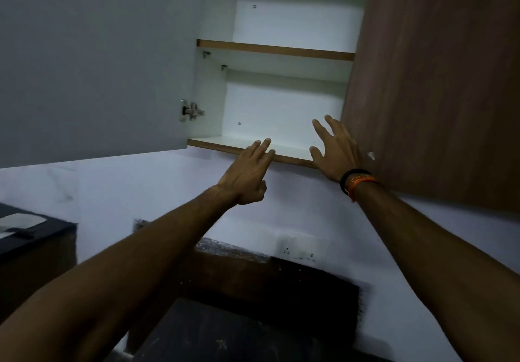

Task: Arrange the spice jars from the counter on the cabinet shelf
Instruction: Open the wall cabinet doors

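An open wall cabinet shows two white shelves with brown front edges, the lower shelf (pixel 213 142) and the upper shelf (pixel 275 50). No jar stands on either. My left hand (pixel 247 174) reaches up with straight fingers whose tips touch the lower shelf's front edge. My right hand (pixel 334 150) is spread at the shelf's right end, fingers straight, palm against the edge by the cabinet's side. Neither hand holds anything. No spice jar is in view.
The grey inner face of the open door (pixel 92 60) hangs at the left with its hinge (pixel 191 111). A closed brown wood door (pixel 436 80) is at the right. Below lie a dark counter (pixel 253 319), a wall socket (pixel 298 250) and a dark box (pixel 31 238).
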